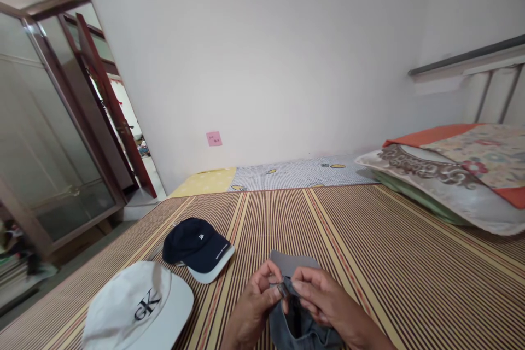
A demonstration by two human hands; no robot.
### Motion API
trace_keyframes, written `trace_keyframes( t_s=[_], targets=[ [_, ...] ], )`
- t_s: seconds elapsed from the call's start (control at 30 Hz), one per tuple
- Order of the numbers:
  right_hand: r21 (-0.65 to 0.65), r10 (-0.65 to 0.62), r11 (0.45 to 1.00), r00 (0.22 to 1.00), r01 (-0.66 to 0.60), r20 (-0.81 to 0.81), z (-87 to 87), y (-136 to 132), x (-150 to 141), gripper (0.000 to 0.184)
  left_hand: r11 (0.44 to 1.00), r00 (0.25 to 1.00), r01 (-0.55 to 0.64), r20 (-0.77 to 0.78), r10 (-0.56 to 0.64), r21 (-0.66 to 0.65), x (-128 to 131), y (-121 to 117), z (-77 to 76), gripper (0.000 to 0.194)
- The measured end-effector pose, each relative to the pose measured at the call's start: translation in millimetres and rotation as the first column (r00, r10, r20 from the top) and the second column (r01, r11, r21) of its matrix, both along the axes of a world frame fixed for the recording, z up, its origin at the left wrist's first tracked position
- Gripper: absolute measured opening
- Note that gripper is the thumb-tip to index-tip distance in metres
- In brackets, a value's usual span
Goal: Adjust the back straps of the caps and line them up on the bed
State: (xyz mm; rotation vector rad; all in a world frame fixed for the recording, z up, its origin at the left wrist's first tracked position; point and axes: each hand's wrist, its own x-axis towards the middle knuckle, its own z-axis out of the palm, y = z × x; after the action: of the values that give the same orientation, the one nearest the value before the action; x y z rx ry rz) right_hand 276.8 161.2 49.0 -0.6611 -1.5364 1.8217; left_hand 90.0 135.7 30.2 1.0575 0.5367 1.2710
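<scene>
A grey cap (292,263) lies upside down at the bottom middle of the striped bed mat (369,240). My left hand (256,302) and my right hand (324,301) both pinch its back strap and small metal buckle (284,289), with the fingers closed. The cap's grey brim points away from me. To the left lie a navy cap with a white brim edge (197,248) and, nearer to me, a white cap with a dark logo (137,309).
A pillow and a folded floral quilt (451,175) sit at the right by the metal headboard (492,60). A white wall with a pink note (214,138) is behind. At the left stand a glass door (45,147) and an open doorway.
</scene>
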Motion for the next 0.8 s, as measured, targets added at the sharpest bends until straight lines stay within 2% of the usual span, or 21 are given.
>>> trace_keyframes(
  t_s=[0.27,0.4,0.6,0.8],
  targets=[
    [-0.100,0.046,0.994,0.999,-0.047,-0.012,12.2,-4.9,1.7,0.056,1.000,0.999,0.014,-0.041,-0.015,-0.024,-1.3,-3.5,1.0,0.036],
    [-0.079,0.048,0.996,0.998,-0.045,0.031,11.5,-4.7,0.3,0.047,0.999,0.998,0.025,-0.049,-0.026,-0.032,-0.5,-4.6,2.6,0.036],
    [0.005,-0.013,1.000,0.995,0.013,0.096,11.0,-4.1,-0.4,0.041,0.999,0.992,-0.053,-0.115,0.053,0.003,-1.0,-2.5,4.1,0.033],
    [0.052,-0.030,0.998,0.990,0.023,0.135,10.2,-3.7,0.7,0.041,1.000,0.996,-0.020,-0.085,0.019,-0.009,1.0,-2.3,5.7,0.037]
  ],
)
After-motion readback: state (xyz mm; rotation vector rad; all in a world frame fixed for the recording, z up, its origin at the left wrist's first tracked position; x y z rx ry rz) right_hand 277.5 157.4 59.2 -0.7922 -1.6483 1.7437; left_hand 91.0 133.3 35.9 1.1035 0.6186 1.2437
